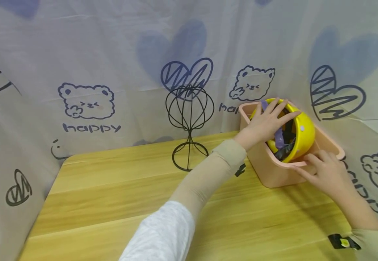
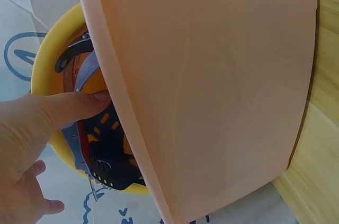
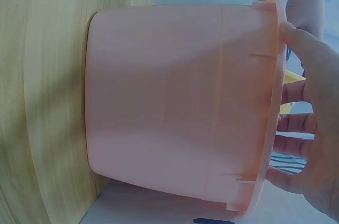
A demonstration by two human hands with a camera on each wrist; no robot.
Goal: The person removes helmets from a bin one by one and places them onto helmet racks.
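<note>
A yellow helmet [image 1: 306,136] with a purple band and black straps sits tilted in a pink plastic bin [image 1: 275,177], its opening facing left. My left hand [image 1: 265,123] holds the helmet at its upper edge, fingers spread over it. In the left wrist view, the left thumb [image 2: 79,105] reaches into the helmet's opening by the straps; the bin wall hides part of the helmet. My right hand [image 1: 330,175] grips the bin's near rim. The right wrist view shows the thumb on the rim [image 3: 280,54] and the other fingers hooked over to the inside.
Left of the bin, a black wire stand [image 1: 189,134] with a rounded cage top stands on the wooden table [image 1: 110,192]. A small black object [image 1: 240,170] lies beside the bin. Patterned white cloth [image 1: 127,47] hangs behind and at both sides.
</note>
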